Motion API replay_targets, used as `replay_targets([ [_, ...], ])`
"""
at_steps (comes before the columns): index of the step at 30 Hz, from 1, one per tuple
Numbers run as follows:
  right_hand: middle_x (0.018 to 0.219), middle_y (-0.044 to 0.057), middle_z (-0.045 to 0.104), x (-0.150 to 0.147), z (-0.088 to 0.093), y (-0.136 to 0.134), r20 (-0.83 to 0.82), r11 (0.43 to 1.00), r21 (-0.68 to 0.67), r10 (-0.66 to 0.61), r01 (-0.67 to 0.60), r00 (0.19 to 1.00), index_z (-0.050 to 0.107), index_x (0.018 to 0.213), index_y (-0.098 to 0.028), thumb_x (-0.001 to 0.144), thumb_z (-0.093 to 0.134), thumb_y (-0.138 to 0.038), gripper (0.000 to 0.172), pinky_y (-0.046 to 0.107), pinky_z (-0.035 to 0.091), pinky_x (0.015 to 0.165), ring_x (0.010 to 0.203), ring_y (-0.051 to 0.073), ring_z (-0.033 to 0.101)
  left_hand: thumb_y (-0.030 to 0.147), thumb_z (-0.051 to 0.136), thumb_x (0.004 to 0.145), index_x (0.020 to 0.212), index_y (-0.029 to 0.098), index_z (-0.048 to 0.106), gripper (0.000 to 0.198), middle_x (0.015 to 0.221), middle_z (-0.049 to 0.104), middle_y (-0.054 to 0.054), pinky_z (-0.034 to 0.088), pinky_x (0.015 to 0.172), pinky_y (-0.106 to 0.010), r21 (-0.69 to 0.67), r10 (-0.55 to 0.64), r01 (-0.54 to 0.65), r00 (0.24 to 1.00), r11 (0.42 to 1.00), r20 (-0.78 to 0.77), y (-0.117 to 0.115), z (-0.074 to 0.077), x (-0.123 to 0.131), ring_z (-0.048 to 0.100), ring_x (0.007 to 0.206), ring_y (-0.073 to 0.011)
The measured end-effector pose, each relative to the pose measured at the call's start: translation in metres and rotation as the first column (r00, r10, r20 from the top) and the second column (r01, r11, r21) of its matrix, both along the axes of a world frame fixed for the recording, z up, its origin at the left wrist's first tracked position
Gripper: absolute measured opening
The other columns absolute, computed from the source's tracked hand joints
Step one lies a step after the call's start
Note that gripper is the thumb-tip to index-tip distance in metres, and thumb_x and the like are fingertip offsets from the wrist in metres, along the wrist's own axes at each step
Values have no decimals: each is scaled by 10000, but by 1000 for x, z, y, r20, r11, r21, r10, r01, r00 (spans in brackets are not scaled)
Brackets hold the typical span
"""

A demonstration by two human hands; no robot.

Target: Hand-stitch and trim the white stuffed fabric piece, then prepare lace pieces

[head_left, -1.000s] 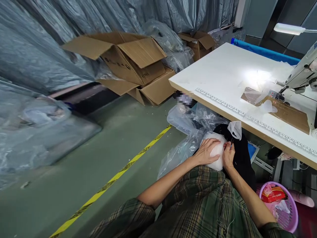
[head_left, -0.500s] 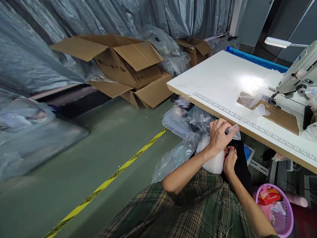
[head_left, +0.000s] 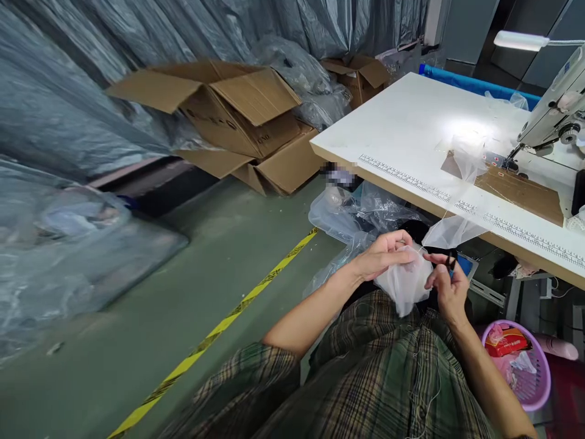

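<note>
My left hand (head_left: 381, 255) pinches the top of a sheer white fabric piece (head_left: 404, 283) that hangs over my lap. My right hand (head_left: 445, 281) is closed on the same fabric's right side, with a small dark tool, perhaps thread snips (head_left: 451, 261), between its fingers. Another strip of sheer white fabric (head_left: 450, 230) trails from my hands up over the edge of the white sewing table (head_left: 402, 131). Black cloth lies under my hands, mostly hidden.
A sewing machine (head_left: 555, 110) stands at the table's right end beside a cardboard template (head_left: 521, 189). Clear plastic bags (head_left: 351, 213) lie under the table. Open cardboard boxes (head_left: 237, 116) stand by plastic sheeting. A pink basket (head_left: 525, 366) sits at lower right. Yellow tape (head_left: 219, 329) crosses the green floor.
Both hands lifted off the white bundle in my lap. The left hand reached up to the table edge, took the sheer fabric, and brought it down between both hands.
</note>
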State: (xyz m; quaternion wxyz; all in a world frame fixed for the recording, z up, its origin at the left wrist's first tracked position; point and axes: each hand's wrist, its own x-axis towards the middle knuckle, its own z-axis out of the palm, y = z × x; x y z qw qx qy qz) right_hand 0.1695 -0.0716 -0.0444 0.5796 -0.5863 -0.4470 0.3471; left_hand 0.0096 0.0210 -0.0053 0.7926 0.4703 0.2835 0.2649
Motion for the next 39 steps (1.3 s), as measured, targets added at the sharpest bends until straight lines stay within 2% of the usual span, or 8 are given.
replay_targets([
  [4,550,-34,549,-6,9,7,-63,985,-102,135,-141,989,667,1017,-176,831,599,-643,507,260,350,442,424,106,417,344,876,661,992,141,682,433,744,724,-8,483,704,-233,38,-73,75,996,996,-46,8,-4,0,650,659,-107],
  [10,604,12,600,-1,15,1,28,990,-98,105,-102,994,673,731,-176,802,655,-606,436,247,363,470,503,110,437,365,836,720,928,130,758,323,779,743,-49,480,676,-234,149,-70,91,988,985,-141,12,-3,-3,655,710,-130],
  [16,656,25,611,6,18,-1,109,987,-101,135,-124,985,666,744,-189,856,559,-690,525,264,402,519,549,131,472,421,793,772,825,129,758,298,757,726,-41,469,656,-234,279,-56,108,981,954,-186,9,-3,0,624,699,-128],
  [21,674,27,587,17,24,10,193,958,-221,226,-182,955,654,820,-183,939,252,-758,712,281,354,500,527,139,450,463,748,812,948,134,777,357,938,764,-84,487,715,-250,320,-33,105,974,942,-222,9,0,-4,658,833,-169],
  [25,573,0,500,16,28,24,318,940,-261,298,-219,900,528,636,-209,912,283,-783,682,278,315,506,524,139,439,454,725,823,874,123,771,338,1002,762,-97,493,776,-260,334,-38,119,970,935,-239,8,3,-6,663,910,-189],
  [29,556,-17,462,9,25,33,335,953,-214,278,-215,900,522,648,-215,892,322,-792,658,273,302,511,523,133,411,427,717,813,793,120,751,310,860,738,-68,482,753,-263,340,-13,110,961,934,-275,7,5,-5,645,830,-173],
  [33,576,-13,465,7,19,29,231,959,-209,240,-193,943,584,697,-203,887,345,-796,667,272,304,507,532,133,395,392,702,809,838,122,754,277,749,686,-35,455,691,-247,321,-6,98,961,942,-275,7,7,-6,595,728,-138],
  [39,659,-9,516,4,29,22,-34,943,-124,307,-308,951,651,825,-190,811,583,-742,556,259,365,520,572,124,417,410,677,803,639,121,633,335,632,558,6,342,570,-211,351,-67,163,961,922,-270,4,13,-8,457,608,-87],
])
